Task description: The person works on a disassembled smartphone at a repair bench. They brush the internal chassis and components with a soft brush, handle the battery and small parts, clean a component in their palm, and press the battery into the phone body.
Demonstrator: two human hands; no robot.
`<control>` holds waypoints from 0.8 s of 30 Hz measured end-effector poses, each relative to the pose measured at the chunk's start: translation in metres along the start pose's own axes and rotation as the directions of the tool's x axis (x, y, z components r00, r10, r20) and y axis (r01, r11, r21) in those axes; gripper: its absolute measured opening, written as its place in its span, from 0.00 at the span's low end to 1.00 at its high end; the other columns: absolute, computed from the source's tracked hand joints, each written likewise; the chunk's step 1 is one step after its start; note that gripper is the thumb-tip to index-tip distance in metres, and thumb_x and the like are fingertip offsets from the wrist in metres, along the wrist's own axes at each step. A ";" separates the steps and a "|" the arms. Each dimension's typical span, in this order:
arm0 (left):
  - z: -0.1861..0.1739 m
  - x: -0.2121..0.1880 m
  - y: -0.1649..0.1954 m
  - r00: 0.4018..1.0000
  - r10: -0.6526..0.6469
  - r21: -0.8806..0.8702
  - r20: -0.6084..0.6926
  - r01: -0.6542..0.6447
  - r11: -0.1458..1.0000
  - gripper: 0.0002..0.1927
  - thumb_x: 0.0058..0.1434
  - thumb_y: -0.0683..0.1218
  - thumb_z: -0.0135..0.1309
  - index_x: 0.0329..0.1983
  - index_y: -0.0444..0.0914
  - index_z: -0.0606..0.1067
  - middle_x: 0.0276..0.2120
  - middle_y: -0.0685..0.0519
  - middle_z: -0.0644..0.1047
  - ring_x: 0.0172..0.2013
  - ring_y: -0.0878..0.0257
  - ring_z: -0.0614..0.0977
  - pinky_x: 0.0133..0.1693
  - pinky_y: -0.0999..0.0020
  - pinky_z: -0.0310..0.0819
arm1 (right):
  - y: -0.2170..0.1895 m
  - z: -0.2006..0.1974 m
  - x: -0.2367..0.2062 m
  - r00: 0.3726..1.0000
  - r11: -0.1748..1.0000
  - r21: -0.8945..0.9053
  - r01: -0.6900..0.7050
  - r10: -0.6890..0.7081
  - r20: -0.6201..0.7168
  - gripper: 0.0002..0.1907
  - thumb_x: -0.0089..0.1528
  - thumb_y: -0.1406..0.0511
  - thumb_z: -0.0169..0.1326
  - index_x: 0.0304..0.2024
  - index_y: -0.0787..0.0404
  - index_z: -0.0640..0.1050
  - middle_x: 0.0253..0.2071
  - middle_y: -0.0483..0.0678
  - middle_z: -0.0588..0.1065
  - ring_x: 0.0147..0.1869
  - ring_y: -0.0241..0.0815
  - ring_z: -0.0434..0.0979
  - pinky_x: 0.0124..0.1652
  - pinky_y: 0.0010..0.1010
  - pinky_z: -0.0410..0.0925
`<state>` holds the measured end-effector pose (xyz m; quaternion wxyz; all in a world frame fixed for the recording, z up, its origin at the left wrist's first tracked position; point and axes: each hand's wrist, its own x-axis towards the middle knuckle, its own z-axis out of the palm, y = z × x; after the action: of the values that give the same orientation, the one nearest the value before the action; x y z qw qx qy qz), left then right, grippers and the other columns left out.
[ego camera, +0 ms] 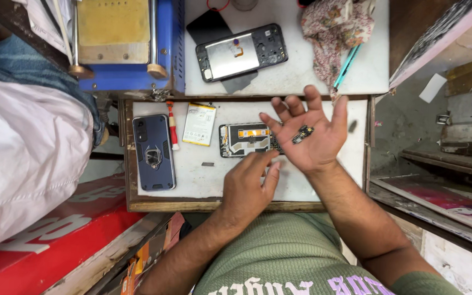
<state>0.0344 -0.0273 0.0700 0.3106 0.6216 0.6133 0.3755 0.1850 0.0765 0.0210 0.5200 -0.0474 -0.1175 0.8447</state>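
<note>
My right hand (308,134) is held palm up over the white drawer tray (203,183), fingers spread, with a small dark circuit part (302,134) lying in the palm. My left hand (249,186) hovers palm down just below it, fingers near the edge of an opened phone (245,140) that lies with its insides showing. A phone battery (199,124) lies left of that phone. Further left is a phone in a dark blue ring case (153,152), with a small red-handled brush (172,125) beside it.
On the upper white bench (296,76) lie another opened phone frame (241,52), a black panel (208,26), a patterned cloth (331,27) and a teal tool (347,65). A blue machine (129,43) stands at the upper left. A red board (55,235) lies at the lower left.
</note>
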 end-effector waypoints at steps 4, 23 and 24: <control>-0.003 0.009 0.004 0.992 0.071 -0.004 -0.109 -0.072 0.997 0.17 0.62 0.45 0.64 0.53 0.37 0.77 0.40 0.48 0.79 0.35 0.54 0.84 0.35 0.61 0.80 | 0.023 -0.001 -0.010 0.998 0.987 -0.148 -0.065 0.066 0.000 0.34 0.74 0.40 0.29 0.62 0.54 0.73 0.54 0.54 0.77 0.75 0.57 0.66 0.76 0.67 0.54; -0.090 -0.024 -0.085 0.920 -0.230 -0.185 -0.318 0.178 0.967 0.05 0.65 0.39 0.62 0.43 0.35 0.78 0.39 0.51 0.82 0.34 0.69 0.80 0.32 0.76 0.74 | 0.013 -0.005 -0.007 0.984 0.774 -0.611 0.166 -0.168 0.055 0.13 0.76 0.57 0.53 0.47 0.60 0.76 0.43 0.54 0.80 0.50 0.47 0.81 0.56 0.44 0.75; -0.090 -0.025 -0.087 0.915 -0.253 -0.244 -0.314 0.179 0.953 0.05 0.65 0.39 0.61 0.43 0.35 0.77 0.41 0.52 0.84 0.36 0.70 0.81 0.33 0.77 0.74 | 0.007 -0.004 -0.007 0.976 0.732 -0.653 0.195 -0.211 0.055 0.12 0.75 0.57 0.53 0.46 0.60 0.76 0.42 0.53 0.80 0.48 0.47 0.82 0.53 0.44 0.76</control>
<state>-0.0875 -0.0544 0.0411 0.3033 0.4386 0.6798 0.5035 0.1830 0.0684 0.0148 0.5609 -0.2226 -0.4036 0.6877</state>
